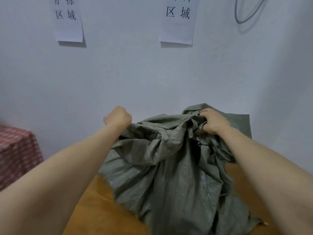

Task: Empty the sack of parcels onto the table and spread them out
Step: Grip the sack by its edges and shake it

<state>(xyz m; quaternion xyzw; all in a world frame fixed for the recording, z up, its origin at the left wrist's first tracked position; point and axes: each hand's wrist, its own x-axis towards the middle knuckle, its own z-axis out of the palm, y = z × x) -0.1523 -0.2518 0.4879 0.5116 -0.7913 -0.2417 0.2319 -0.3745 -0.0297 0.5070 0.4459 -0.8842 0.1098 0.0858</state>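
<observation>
2 hands lift grey-green sack above wooden table: left hand fisted on its upper left edge, right hand clenching bunched top. Parcels not visible.

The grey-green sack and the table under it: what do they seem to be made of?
The sack looks like woven plastic, possibly polypropylene: faint weave texture, slight sheen, stiff crumpled folds, a fraying edge. The table seems wooden or wood-veneered: a smooth, matte orange-brown surface, though no grain shows clearly.
</observation>
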